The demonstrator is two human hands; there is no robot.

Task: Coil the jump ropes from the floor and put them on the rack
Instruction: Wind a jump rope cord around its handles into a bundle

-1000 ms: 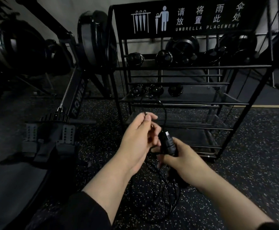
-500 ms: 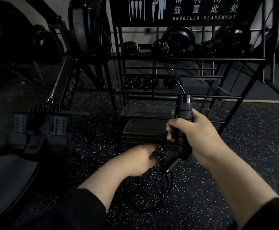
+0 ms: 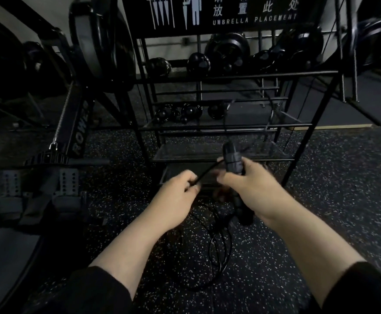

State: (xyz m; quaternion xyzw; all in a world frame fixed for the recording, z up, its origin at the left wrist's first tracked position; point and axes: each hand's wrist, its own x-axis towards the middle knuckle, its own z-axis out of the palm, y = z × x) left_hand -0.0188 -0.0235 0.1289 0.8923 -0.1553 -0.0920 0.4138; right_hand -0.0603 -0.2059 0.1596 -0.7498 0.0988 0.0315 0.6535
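Note:
My right hand (image 3: 250,184) grips the black jump rope handles (image 3: 233,159), held upright in front of the black wire rack (image 3: 230,126). My left hand (image 3: 176,191) pinches the thin black rope cord (image 3: 204,174), which runs taut up to the handles. Loose loops of the rope (image 3: 219,252) hang down and lie on the speckled floor between my forearms. The lower ends of the handles stick out below my right hand.
The rack carries a sign reading "UMBRELLA PLACEMENT" (image 3: 252,19) and has several wire shelves. Black dumbbells (image 3: 180,112) sit behind it. A rowing machine (image 3: 76,132) with footplates stands at the left. Speckled rubber floor (image 3: 343,177) spreads to the right.
My left hand has risen from the rope on the floor and now pinches the cord near the handles. My right hand has come lower and closer to my left.

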